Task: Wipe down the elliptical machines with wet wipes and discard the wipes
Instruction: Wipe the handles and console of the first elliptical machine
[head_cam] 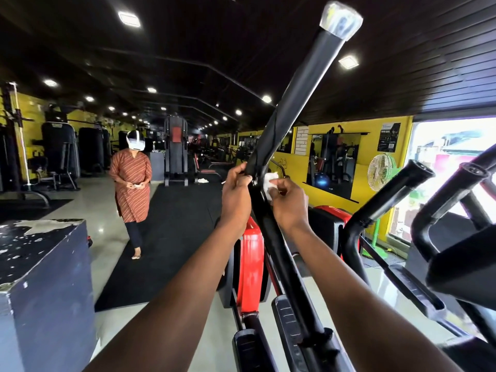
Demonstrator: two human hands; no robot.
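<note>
Yellow-walled gym, dark ceiling, black mats on pale floor. Chipped dark box (45,267) far left, person in striped tunic (132,181) walking behind it. Left hand (236,191) curled round black elliptical handlebar (292,108). Right hand (291,204) just beside it, fingers (281,187) pinching white wet wipe (269,183) against bar. Second elliptical (418,200) right.

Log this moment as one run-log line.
step: wiping handlebar | left hand: grips elliptical handlebar | right hand: presses wet wipe on bar | wipe: not yet discarded
</note>
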